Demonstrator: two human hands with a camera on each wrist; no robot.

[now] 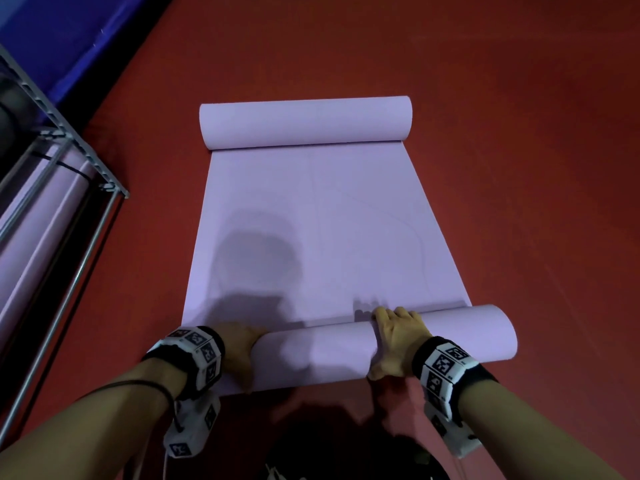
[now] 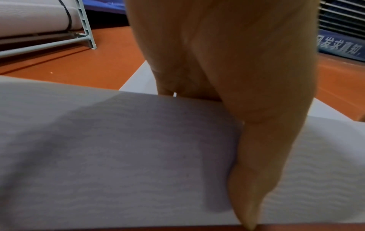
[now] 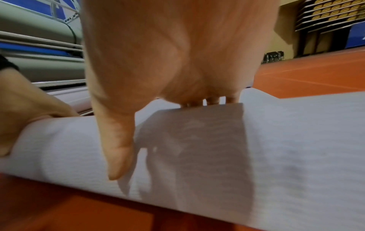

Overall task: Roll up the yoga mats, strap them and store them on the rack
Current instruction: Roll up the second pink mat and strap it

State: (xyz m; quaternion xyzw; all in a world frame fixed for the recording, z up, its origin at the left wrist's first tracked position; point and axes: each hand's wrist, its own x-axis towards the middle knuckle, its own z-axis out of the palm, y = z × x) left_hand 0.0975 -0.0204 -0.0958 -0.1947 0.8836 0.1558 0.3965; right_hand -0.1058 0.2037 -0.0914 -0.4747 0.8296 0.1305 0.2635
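Note:
A lilac yoga mat [image 1: 311, 220] lies lengthwise on the red floor. Its far end is curled into a roll [image 1: 304, 123]. Its near end is wound into a thicker roll [image 1: 318, 355] right in front of me. My left hand [image 1: 239, 348] grips the roll's left end, fingers over the top and thumb [image 2: 254, 179] down the near side. My right hand [image 1: 398, 337] grips the roll right of its middle, fingers draped over the crest and thumb [image 3: 118, 148] on the near face. The fingertips of both hands are hidden behind the roll.
A grey metal rack [image 1: 86, 161] stands at the left, close to the mat's left edge. It holds rolled lilac mats [image 1: 34, 237] bound with a black strap. A blue pad [image 1: 69, 36] lies at the far left. Red floor [image 1: 519, 168] stretches to the right and ahead.

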